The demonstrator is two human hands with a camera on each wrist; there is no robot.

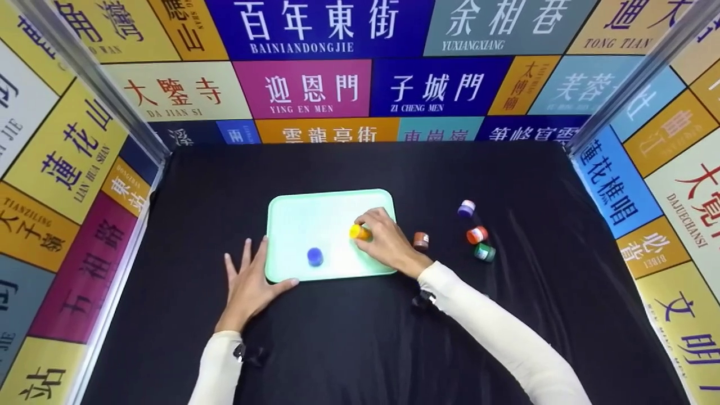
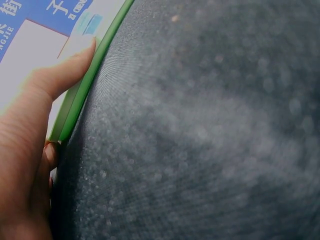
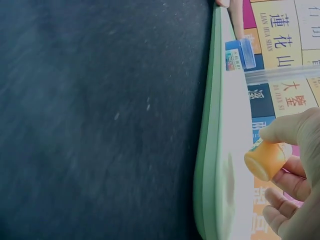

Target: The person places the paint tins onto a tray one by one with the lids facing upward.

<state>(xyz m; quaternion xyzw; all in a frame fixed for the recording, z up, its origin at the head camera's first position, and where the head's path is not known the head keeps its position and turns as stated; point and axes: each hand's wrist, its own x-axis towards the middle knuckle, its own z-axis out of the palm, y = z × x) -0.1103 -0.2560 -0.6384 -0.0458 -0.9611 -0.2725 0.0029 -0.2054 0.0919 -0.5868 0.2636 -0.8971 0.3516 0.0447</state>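
A small yellow paint jar (image 1: pixel 360 232) is pinched between the thumb and fingers of my right hand (image 1: pixel 388 239), over the right part of the mint-green tray (image 1: pixel 292 211). In the right wrist view the yellow jar (image 3: pixel 268 159) is tilted above the tray's pale surface. My left hand (image 1: pixel 250 287) lies at the tray's front left corner, its thumb along the front rim and its fingers spread by the left side. A blue paint jar (image 1: pixel 315 257) stands on the tray, between the two hands.
Right of the tray, on the black cloth (image 1: pixel 349 343), are a brown jar (image 1: pixel 421 241), a purple jar (image 1: pixel 466 208), a red-orange jar (image 1: pixel 477 234) and a green jar (image 1: pixel 485 252). Panels with printed signs (image 1: pixel 304 87) enclose the back and sides.
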